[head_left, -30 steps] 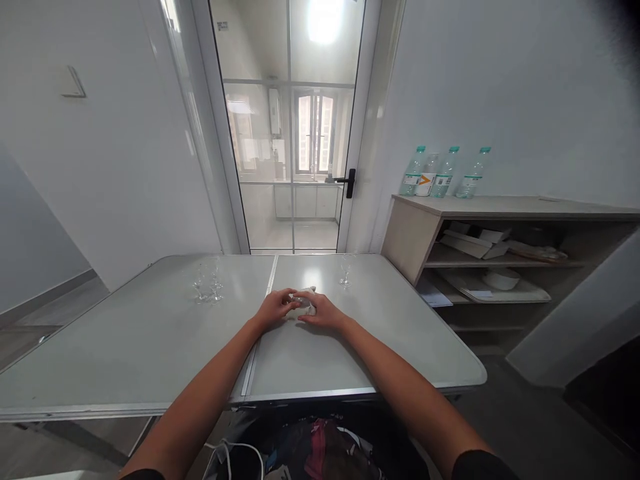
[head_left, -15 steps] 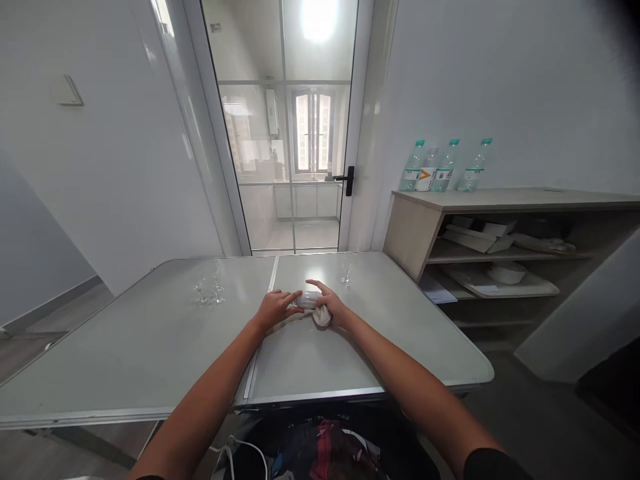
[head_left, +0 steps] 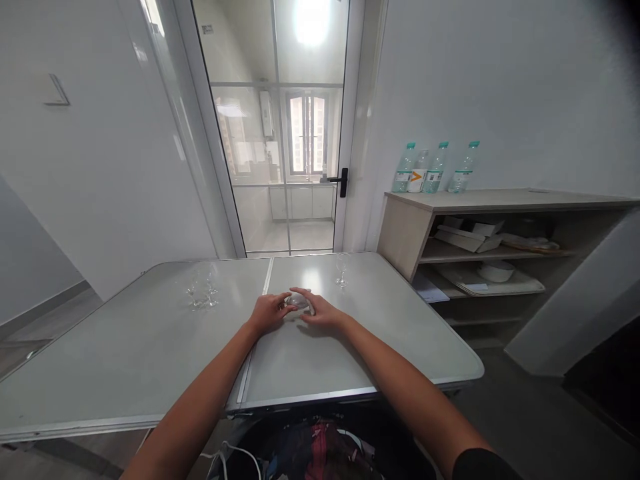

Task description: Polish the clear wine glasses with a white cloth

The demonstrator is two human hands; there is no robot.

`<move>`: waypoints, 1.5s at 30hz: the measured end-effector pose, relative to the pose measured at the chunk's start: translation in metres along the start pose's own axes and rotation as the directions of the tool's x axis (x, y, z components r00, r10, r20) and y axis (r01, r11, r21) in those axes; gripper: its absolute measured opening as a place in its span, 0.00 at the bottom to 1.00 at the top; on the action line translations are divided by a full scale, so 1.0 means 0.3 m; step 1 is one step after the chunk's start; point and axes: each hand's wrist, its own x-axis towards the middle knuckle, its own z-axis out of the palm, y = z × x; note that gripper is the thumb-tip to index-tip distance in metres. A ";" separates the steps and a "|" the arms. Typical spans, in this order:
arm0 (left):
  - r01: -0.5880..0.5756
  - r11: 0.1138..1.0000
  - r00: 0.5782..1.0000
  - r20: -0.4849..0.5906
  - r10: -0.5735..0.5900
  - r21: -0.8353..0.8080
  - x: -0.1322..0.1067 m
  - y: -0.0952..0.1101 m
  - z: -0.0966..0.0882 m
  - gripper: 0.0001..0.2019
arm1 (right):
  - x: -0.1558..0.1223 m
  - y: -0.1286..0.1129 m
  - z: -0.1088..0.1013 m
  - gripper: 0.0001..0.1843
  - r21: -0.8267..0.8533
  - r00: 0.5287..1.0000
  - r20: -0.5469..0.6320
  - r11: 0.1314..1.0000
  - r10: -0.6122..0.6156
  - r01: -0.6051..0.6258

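Note:
Both my hands meet at the middle of a grey folding table (head_left: 150, 347). My left hand (head_left: 267, 312) grips a small clear glass (head_left: 296, 301) from the left, fingers curled round it. My right hand (head_left: 317, 311) closes over the glass from the right, with a white cloth (head_left: 311, 308) peeking out under its fingers. A stemmed glass (head_left: 342, 269) stands upright further back on the right. Two more clear glasses (head_left: 200, 293) stand close together at the back left.
A glass door (head_left: 280, 133) with a black handle lies beyond the table. To the right is a wooden shelf unit (head_left: 500, 227) with several water bottles (head_left: 435, 168) on top and papers and dishes inside. Clothing and a white cable (head_left: 235, 457) show below the table's near edge.
My right hand, raised over the glass with the cloth showing half a second ago, has come back down and closed over it. My view has shifted slightly.

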 end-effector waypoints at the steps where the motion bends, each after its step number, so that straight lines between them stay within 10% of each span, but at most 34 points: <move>1: -0.001 1.000 1.000 0.004 0.001 -0.007 -0.002 0.000 -0.002 0.21 | 0.002 -0.003 0.007 0.43 -0.014 1.000 0.000 1.000 -0.016 0.016; 7: 0.018 0.998 0.999 0.048 -0.015 -0.062 0.003 0.032 -0.006 0.21 | 0.023 -0.016 0.041 0.13 0.060 0.987 -0.152 0.997 0.050 -0.041; 17: -0.192 0.978 0.981 0.005 0.193 -0.075 -0.076 0.300 -0.173 0.20 | 0.035 -0.013 -0.094 0.11 0.006 0.847 -0.498 0.978 0.186 -0.211; 23: -0.457 0.876 0.783 0.398 0.477 -0.151 -0.290 0.445 -0.208 0.36 | 0.028 -0.081 -0.140 0.11 -0.012 0.831 -0.518 0.970 0.202 -0.243; 30: -0.508 0.857 0.697 0.542 0.469 -0.088 -0.397 0.414 -0.130 0.61 | -0.018 -0.163 -0.125 0.11 -0.051 0.890 -0.430 0.979 0.155 -0.195; 36: -0.461 0.871 0.827 0.439 0.351 0.172 -0.506 0.401 0.038 0.43 | -0.041 -0.172 -0.082 0.11 -0.058 0.905 -0.393 0.978 0.161 -0.199; 45: -0.546 0.735 0.837 0.304 0.455 0.402 -0.541 0.402 0.084 0.34 | -0.067 -0.141 -0.006 0.11 -0.067 0.924 -0.323 0.969 0.203 -0.236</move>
